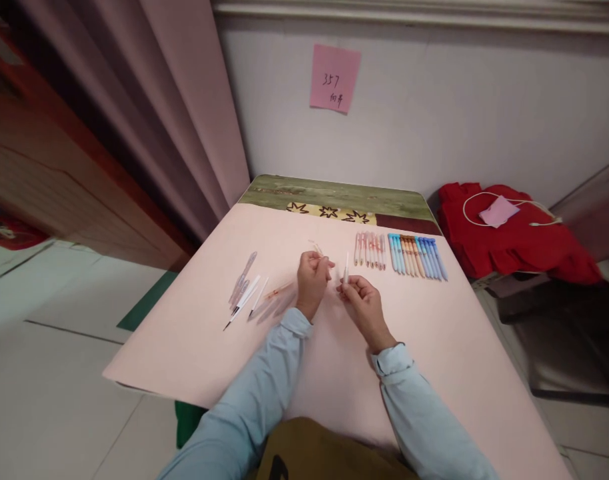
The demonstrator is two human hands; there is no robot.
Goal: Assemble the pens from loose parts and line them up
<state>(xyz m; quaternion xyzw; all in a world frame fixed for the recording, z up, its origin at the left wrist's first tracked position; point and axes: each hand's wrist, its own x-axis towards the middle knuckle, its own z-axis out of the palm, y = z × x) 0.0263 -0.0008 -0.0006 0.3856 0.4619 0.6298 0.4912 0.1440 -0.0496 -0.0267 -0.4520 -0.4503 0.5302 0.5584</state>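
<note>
Two hands meet above the pink surface: the left hand pinches a thin clear pen barrel, the right hand pinches a white refill upright. Loose pen parts lie left; a row of finished pens lies beyond.

A room in a home, set up as a makeshift workplace. A small table under a pink cover stands against a plain wall. Left of the table hangs a curtain; above it, a pink note; right of it, red cloth.
</note>
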